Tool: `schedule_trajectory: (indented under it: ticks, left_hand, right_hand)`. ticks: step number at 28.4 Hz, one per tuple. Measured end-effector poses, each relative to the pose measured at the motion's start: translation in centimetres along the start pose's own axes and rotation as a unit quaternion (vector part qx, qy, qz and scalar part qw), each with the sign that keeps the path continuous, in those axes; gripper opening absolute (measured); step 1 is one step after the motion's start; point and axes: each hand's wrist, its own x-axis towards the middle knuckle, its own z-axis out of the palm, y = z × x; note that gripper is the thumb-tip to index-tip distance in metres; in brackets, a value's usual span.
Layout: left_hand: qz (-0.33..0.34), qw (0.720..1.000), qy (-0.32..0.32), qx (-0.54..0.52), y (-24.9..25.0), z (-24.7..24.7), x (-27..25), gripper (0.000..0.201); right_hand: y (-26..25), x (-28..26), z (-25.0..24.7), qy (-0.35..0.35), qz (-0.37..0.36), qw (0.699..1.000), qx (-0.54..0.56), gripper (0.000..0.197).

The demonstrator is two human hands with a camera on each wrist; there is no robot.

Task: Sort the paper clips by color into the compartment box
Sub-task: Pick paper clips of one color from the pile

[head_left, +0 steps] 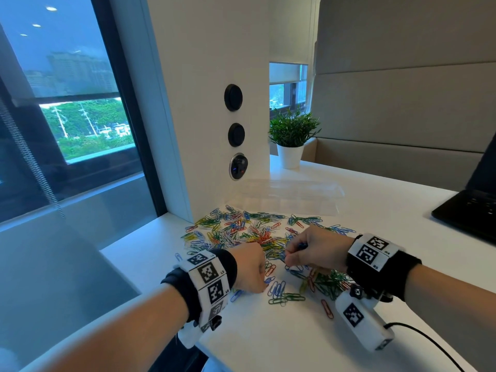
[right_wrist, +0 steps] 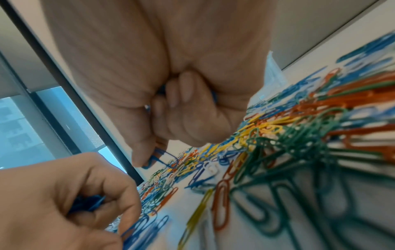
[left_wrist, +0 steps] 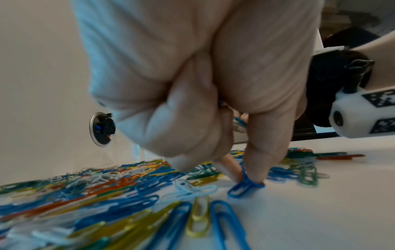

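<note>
Two hands work at the near edge of a scattered heap of coloured plastic-coated paper clips [head_left: 241, 232] on a white tabletop [head_left: 268, 339]. Head view: the left hand [head_left: 248, 267] and the right hand [head_left: 312, 249] are both fisted, knuckles up, over the heap; behind the heap lies the clear plastic compartment box [head_left: 290, 194], its lid open, apart from both hands. Beyond stand a small green plant in a white pot [head_left: 291, 140], a white pillar with three round sockets [head_left: 236, 135], and a black laptop [head_left: 469, 210] at the right edge. Left wrist view, hidden from the head camera: the thumb and forefinger pinch one blue paper clip [left_wrist: 243, 186] against the table, the remaining fingers curled in; whether box compartments hold clips cannot be told from any view. Right wrist view: the right hand's fingers are curled tight round several blue clips, and its fingertips [right_wrist: 141, 157] pinch a further blue clip [right_wrist: 159, 156] above the heap; this view alone shows a bundle of blue clips [right_wrist: 87, 203] gathered inside the left palm, and a dense tangle of green paper clips [right_wrist: 295, 148] beside the right wrist.
</note>
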Motion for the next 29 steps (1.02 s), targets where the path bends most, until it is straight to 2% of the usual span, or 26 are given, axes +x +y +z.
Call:
schedule_trajectory:
  ticks: [3, 7, 10, 14, 16, 21, 25, 29]
  left_hand:
    - [-0.004, 1.0, -0.017, 0.001, 0.1, 0.0, 0.2, 0.015]
    - [-0.003, 1.0, -0.007, -0.027, -0.2, -0.2, 0.3, 0.007]
    - [-0.006, 0.999, 0.011, -0.039, -0.2, -0.1, 0.2, 0.022]
    - [0.003, 1.0, 0.013, 0.005, 0.4, 0.0, 0.3, 0.015]
    - [-0.001, 1.0, 0.008, 0.024, 0.6, 0.0, 0.4, 0.022]
    - [-0.012, 1.0, 0.001, 0.002, 0.3, -0.3, 0.2, 0.033]
    - [0.003, 0.999, 0.013, -0.033, -0.7, -1.1, 0.1, 0.021]
    - [0.01, 0.993, 0.037, -0.108, -1.6, -1.9, -0.3, 0.019]
  right_hand:
    - [0.7, 0.0, 0.4, 0.003, 0.027, 0.998, 0.049, 0.014]
    - [1.6, 0.0, 0.6, 0.011, 0.078, 0.977, 0.2, 0.011]
    - [1.7, 0.0, 0.4, 0.005, 0.092, 0.956, 0.278, 0.01]
    - [1.9, 0.2, 0.4, -0.002, 0.097, 0.936, 0.338, 0.029]
    - [2.0, 0.3, 0.4, -0.005, 0.1, 0.932, 0.348, 0.035]
    - [2.1, 0.0, 0.5, 0.004, 0.106, 0.95, 0.294, 0.019]
    - [1.8, -0.1, 0.6, 0.012, 0.1, 0.97, 0.222, 0.02]
    - [1.7, 0.3, 0.7, 0.04, 0.097, 0.971, 0.216, 0.018]
